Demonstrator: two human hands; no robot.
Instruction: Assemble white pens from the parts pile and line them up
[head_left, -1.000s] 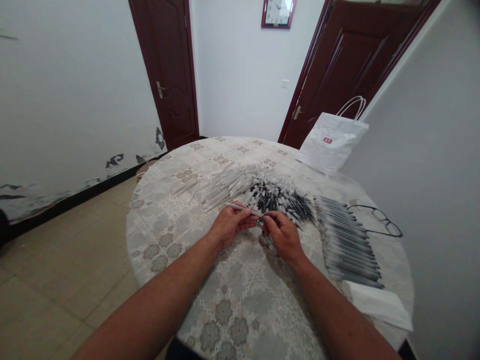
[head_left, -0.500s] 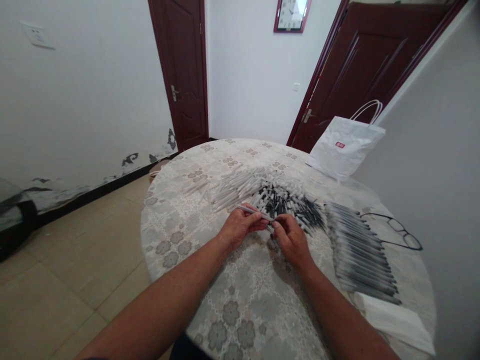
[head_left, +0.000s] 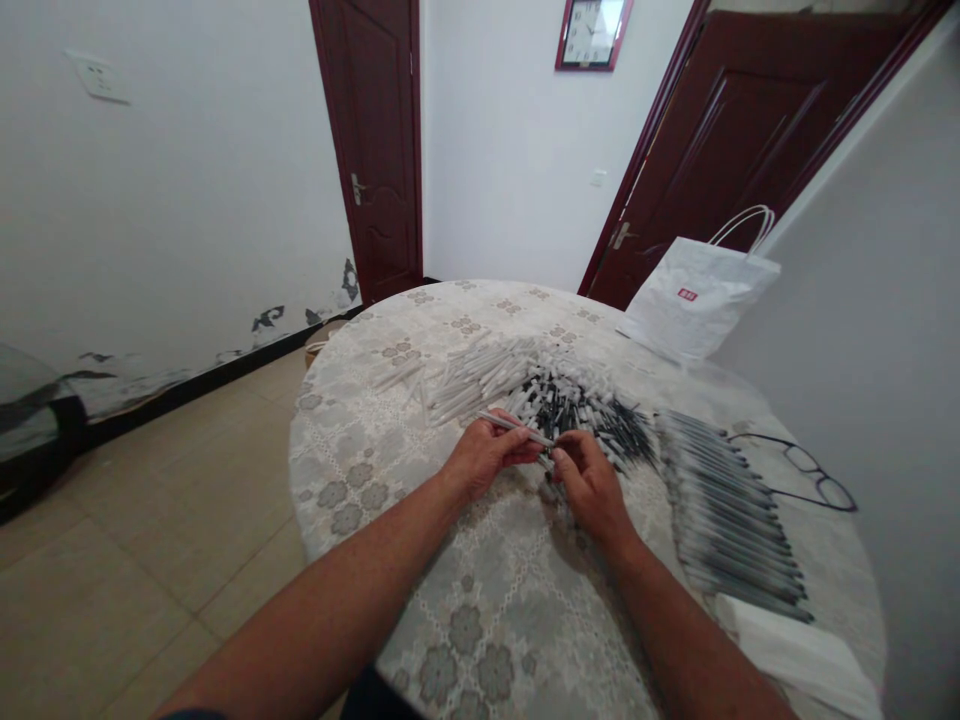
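A slim, pale pen (head_left: 516, 428) lies across the fingers of my left hand (head_left: 484, 458), which is closed around it. At the pen's right end, my right hand (head_left: 592, 487) pinches with thumb and fingers; a small dark part shows there, partly hidden by the fingertips. Just beyond my hands a heap of white pen barrels (head_left: 484, 378) spreads over the table. Beside it, to the right, lie many black-and-white pen parts (head_left: 562, 398), with thin dark tips pointing right. A few small pieces lie under my hands, mostly covered.
Right of my hands, a row of dark-tipped pens (head_left: 739, 515) lies side by side. Eyeglasses (head_left: 806, 462) rest beyond it, and a white packet (head_left: 802, 645) lies nearer. A white paper bag (head_left: 697, 300) stands at the back right. The round table has a patterned cloth (head_left: 465, 630).
The whole view has shifted slightly, so everything appears a little further right and lower. Both hands keep nearly the same hold at the pen, with only slight finger movement.
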